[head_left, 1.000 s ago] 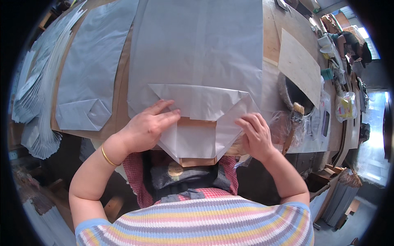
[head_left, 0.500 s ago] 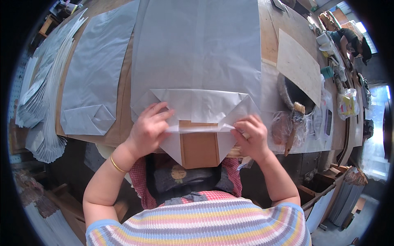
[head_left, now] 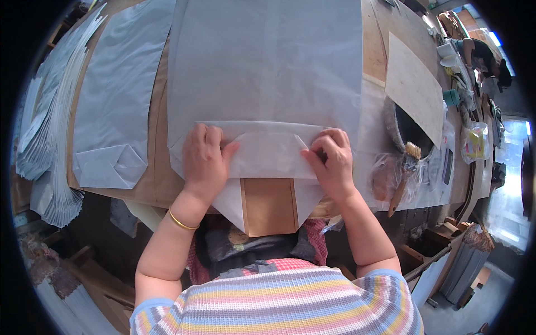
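Biggest 1st: the bench (head_left: pixel 374 50) runs across in front of me. On it, dead ctr, is the big white bag (head_left: pixel 265 67), flat, long body stretching away beyond my hands, near end folded. L of it, a 2nd bag (head_left: pixel 120 72), also w/ its near end folded; further L, a fanned stack (head_left: pixel 58 139) of white sheets, ends hanging over the edge. Over on the R, a pale board (head_left: pixel 410 84) partly covers a dark bowl (head_left: pixel 406 125).

At the big bag's near end, the flap (head_left: pixel 265 159) lies btwn my hands, nearer me than the long body. Just below it, a brown board (head_left: pixel 269 206) shows btwn the folded sides.

My L hand (head_left: pixel 207 153) is on the flap's L end, fingers curled, thumb pointing inward; can't tell if it's pinching. My R hand (head_left: pixel 330 156) has the flap's R corner pinched btwn thumb & fingers.

Smaller stuff: a brush (head_left: pixel 411 159) by the bowl, well R of my R hand, & a gold bangle (head_left: pixel 183 219) on my L wrist.
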{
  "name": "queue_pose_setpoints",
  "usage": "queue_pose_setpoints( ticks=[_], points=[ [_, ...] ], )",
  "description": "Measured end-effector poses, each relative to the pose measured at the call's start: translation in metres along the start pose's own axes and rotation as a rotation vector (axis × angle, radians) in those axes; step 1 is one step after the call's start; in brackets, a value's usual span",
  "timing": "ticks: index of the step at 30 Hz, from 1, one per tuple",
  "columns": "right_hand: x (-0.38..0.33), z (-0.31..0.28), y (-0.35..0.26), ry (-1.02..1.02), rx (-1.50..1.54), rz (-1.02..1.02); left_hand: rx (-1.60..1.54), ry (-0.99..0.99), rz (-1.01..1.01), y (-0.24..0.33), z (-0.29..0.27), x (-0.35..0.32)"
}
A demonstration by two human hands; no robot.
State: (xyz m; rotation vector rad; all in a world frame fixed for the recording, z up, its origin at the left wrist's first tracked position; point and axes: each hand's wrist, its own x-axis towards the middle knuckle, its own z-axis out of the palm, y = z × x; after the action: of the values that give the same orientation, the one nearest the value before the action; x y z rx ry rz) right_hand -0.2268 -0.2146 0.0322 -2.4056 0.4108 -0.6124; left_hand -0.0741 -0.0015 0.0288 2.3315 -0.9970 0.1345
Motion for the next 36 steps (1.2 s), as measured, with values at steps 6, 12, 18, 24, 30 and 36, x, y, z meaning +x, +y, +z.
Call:
queue_pose_setpoints(
  ticks=[6,12,18,24,30,36],
  points=[
    [0.02,0.019,-0.02,0.042,-0.334,0.301,0.257,0.031,-0.09,0.009,0.009,0.015],
    [0.007,0.012,-0.008,0.154,-0.076,0.259,0.253,0.081,-0.007,0.015,-0.004,0.019],
    [-0.013,0.017,-0.07,-0.241,-0.299,-0.304,0.223,-0.425,0.398,0.043,-0.026,-0.014],
    [-0.028,0.013,-0.06,-0.282,-0.306,-0.044,0.32,-0.52,0.125,0.03,-0.01,-0.014],
    [-0.004,-0.034,-0.04,-0.125,0.456,0.172,0.585,-0.335,0.218,0.064,0.004,-0.02],
    [-0.006,-0.034,-0.043,0.047,0.596,0.203,0.427,0.038,0.479,0.074,0.053,0.002]
  ],
)
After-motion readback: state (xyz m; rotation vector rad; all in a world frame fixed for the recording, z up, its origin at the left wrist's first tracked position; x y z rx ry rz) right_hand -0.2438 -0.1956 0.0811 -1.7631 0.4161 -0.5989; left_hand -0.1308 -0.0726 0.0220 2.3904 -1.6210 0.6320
